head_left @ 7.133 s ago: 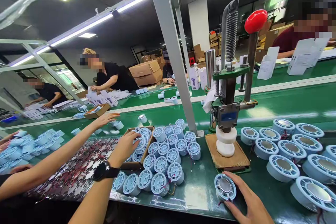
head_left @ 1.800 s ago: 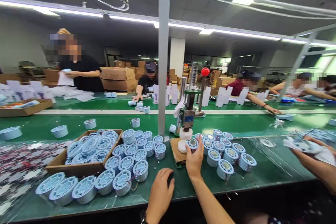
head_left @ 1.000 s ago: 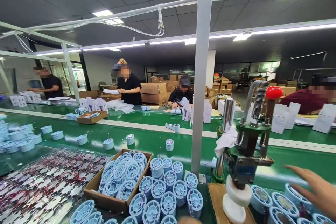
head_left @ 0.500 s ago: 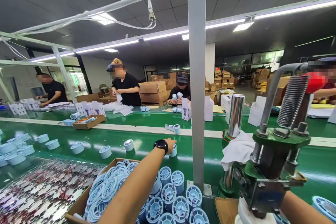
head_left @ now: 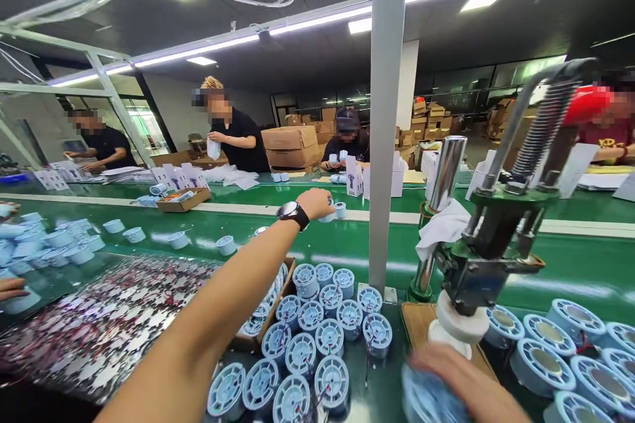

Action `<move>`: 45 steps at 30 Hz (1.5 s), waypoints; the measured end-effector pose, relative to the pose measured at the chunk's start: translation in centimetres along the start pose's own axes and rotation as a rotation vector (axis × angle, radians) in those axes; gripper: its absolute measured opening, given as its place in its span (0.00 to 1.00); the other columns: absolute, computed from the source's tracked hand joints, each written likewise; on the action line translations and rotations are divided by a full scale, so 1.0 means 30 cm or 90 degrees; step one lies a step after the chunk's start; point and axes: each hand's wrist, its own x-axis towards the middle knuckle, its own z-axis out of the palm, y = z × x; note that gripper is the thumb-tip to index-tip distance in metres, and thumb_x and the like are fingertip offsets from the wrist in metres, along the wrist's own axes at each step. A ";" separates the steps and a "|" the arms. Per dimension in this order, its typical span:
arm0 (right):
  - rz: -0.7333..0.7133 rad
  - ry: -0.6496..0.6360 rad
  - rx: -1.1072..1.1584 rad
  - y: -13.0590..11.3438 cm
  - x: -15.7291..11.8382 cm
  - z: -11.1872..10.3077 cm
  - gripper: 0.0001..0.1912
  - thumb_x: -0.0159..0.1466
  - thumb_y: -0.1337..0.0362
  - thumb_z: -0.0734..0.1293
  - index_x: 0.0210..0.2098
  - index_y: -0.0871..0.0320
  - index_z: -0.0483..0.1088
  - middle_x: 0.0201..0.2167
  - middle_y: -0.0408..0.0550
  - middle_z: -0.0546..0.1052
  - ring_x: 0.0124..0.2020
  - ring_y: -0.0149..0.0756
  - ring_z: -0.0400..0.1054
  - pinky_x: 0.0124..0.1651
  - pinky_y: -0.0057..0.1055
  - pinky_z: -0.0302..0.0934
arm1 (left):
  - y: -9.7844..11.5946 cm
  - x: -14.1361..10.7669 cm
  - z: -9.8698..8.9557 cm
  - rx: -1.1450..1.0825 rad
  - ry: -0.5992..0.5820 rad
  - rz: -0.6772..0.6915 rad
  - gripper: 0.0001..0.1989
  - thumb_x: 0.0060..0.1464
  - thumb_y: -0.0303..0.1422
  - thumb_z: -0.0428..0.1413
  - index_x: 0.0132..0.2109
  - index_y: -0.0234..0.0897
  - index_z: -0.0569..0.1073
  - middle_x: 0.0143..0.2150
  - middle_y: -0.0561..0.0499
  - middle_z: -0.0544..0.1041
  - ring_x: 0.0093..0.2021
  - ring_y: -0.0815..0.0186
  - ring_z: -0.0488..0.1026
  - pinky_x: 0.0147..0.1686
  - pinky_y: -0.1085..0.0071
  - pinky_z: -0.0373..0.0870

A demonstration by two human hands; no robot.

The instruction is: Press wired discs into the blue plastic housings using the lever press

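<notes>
A factory assembly line is shown; long green conveyor belts [head_left: 570, 264] run across the hall; round pale-blue plastic parts [head_left: 317, 317] are massed near; brown cardboard cartons [head_left: 290, 145] are stacked far off; seated workers [head_left: 238, 132] are ranged along the far belt.

Ceiling strip lights [head_left: 317, 21] glow above stacked cardboard boxes [head_left: 290, 145] at the back.

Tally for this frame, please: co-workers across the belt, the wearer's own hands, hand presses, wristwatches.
co-workers across the belt: 4
wearer's hands, left hand and right hand (blurred): 2
hand press: 1
wristwatch: 1
Total: 8
</notes>
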 end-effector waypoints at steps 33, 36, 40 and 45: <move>-0.220 -0.058 -0.202 0.152 -0.262 0.215 0.14 0.60 0.60 0.69 0.46 0.45 0.77 0.54 0.49 0.74 0.51 0.45 0.73 0.46 0.36 0.74 | -0.105 -0.814 0.245 -0.110 0.142 -0.299 0.21 0.61 0.34 0.42 0.51 0.27 0.74 0.51 0.32 0.76 0.51 0.46 0.74 0.54 0.51 0.67; -0.213 -0.089 -0.188 0.141 -0.262 0.186 0.14 0.60 0.65 0.67 0.44 0.46 0.77 0.55 0.47 0.74 0.52 0.44 0.72 0.48 0.37 0.73 | -0.287 -0.778 0.294 -0.077 0.128 -0.287 0.17 0.56 0.37 0.48 0.42 0.31 0.77 0.43 0.35 0.78 0.47 0.48 0.75 0.51 0.55 0.70; -0.170 -0.108 -0.145 0.117 -0.268 0.131 0.12 0.61 0.63 0.67 0.44 0.48 0.77 0.56 0.49 0.73 0.54 0.44 0.71 0.49 0.38 0.73 | -0.372 -0.762 0.366 -0.080 0.138 -0.248 0.15 0.52 0.40 0.50 0.36 0.36 0.77 0.39 0.40 0.78 0.43 0.52 0.76 0.49 0.59 0.72; -0.150 -0.081 -0.074 0.083 -0.260 0.053 0.08 0.64 0.61 0.65 0.38 0.51 0.76 0.52 0.52 0.75 0.51 0.42 0.71 0.49 0.38 0.72 | -0.320 -0.764 0.332 -0.105 0.240 -0.225 0.23 0.52 0.48 0.47 0.38 0.32 0.75 0.44 0.35 0.73 0.48 0.45 0.73 0.53 0.48 0.69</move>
